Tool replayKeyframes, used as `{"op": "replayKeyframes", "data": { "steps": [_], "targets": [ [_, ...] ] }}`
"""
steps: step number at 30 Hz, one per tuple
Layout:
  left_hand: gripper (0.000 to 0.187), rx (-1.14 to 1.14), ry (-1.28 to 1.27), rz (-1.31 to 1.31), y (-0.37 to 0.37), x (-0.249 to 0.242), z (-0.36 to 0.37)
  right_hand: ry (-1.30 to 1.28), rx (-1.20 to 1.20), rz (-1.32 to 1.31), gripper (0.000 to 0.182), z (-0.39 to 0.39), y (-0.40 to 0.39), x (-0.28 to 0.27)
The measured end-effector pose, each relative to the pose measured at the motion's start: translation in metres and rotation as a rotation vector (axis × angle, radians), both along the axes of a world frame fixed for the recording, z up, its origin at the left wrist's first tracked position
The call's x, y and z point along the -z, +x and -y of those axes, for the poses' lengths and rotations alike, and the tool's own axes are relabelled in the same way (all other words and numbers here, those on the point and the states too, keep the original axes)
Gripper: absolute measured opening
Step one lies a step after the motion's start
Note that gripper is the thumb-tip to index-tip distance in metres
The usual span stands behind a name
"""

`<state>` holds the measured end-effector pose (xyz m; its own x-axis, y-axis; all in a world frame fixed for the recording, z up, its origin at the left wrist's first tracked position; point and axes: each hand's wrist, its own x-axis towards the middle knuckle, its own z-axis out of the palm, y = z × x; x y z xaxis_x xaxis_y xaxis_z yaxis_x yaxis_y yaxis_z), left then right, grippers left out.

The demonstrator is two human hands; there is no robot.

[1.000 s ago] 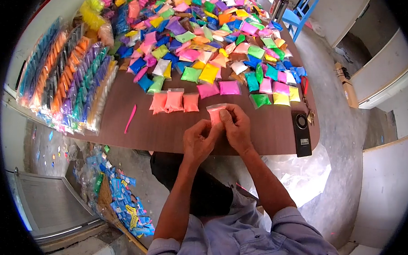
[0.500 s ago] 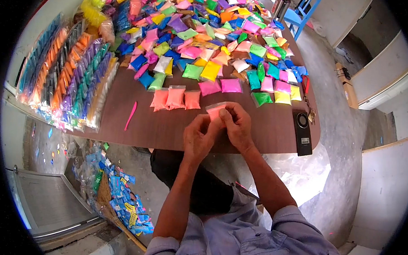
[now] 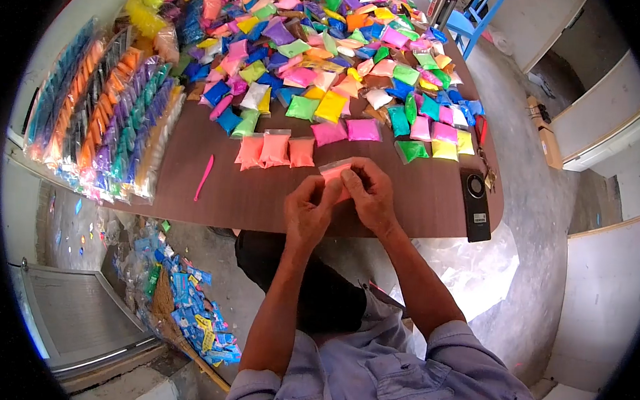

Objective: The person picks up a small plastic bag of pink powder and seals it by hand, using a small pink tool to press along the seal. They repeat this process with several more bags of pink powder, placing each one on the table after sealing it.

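Between my two hands, above the table's front edge, is a small clear plastic bag (image 3: pixel 333 169) with salmon-pink filling. My left hand (image 3: pixel 308 212) grips its left side, thumb against the bag. The fingers of my right hand (image 3: pixel 371 197) pinch its upper right edge; they cover much of the bag. Just beyond, to the left, three salmon-coloured bags (image 3: pixel 275 150) lie in a row, with two magenta bags (image 3: pixel 364 130) to their right. A pink plastic knife-like tool (image 3: pixel 204 178) lies on the table to the left.
A heap of colourful bags (image 3: pixel 318 52) covers the back of the brown table (image 3: pixel 256 205). Long packed strips (image 3: pixel 104 122) lie at left. A black device (image 3: pixel 476 205) and keys (image 3: pixel 488 176) lie at right. A broom (image 3: pixel 163 300) and blue packets (image 3: pixel 189 308) are on the floor.
Both hands stay on the bag, with slight finger shifts. My left hand is marginally further left, and the bag's top edge sits slightly higher in view.
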<state>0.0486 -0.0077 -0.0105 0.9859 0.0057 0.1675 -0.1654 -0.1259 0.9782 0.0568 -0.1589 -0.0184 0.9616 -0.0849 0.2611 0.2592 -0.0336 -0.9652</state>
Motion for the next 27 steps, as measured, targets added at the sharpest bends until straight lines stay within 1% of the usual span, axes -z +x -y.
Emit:
{"op": "replayKeyframes", "data": {
  "steps": [3,5,8,12,15,17,18,20,23,27],
  "targets": [
    [0.025,-0.006,-0.039,-0.027,-0.001,-0.005,0.002,-0.042,-0.011,0.019,0.015,0.002,-0.002,-0.005],
    [0.025,-0.021,-0.120,-0.060,-0.001,-0.006,0.004,-0.075,-0.024,0.019,0.014,0.003,-0.003,-0.006],
    [0.023,0.004,-0.088,-0.026,0.002,0.005,-0.002,-0.070,-0.053,-0.014,0.014,0.004,-0.002,-0.001],
    [0.023,0.020,-0.115,-0.020,0.001,0.007,-0.005,-0.075,-0.061,0.003,0.015,0.003,-0.002,-0.001],
    [0.024,0.015,-0.075,0.006,0.000,0.005,-0.005,-0.046,-0.063,-0.026,0.015,0.002,-0.002,-0.004],
    [0.019,0.033,0.028,0.013,0.000,0.004,-0.006,-0.017,-0.061,-0.054,0.015,0.001,-0.002,-0.004],
    [0.019,0.033,0.029,0.012,0.000,0.000,-0.005,-0.024,-0.036,-0.022,0.014,0.001,-0.001,-0.004],
    [0.022,0.015,-0.125,-0.074,-0.001,-0.007,0.001,-0.031,-0.010,0.008,0.013,0.001,-0.001,-0.003],
    [0.022,0.022,-0.121,-0.081,0.001,0.001,0.000,-0.024,-0.030,-0.021,0.012,0.002,-0.001,-0.002],
    [0.022,0.038,-0.103,-0.074,0.001,0.004,-0.005,-0.028,-0.068,0.005,0.012,0.002,-0.001,-0.002]
  ]
}}
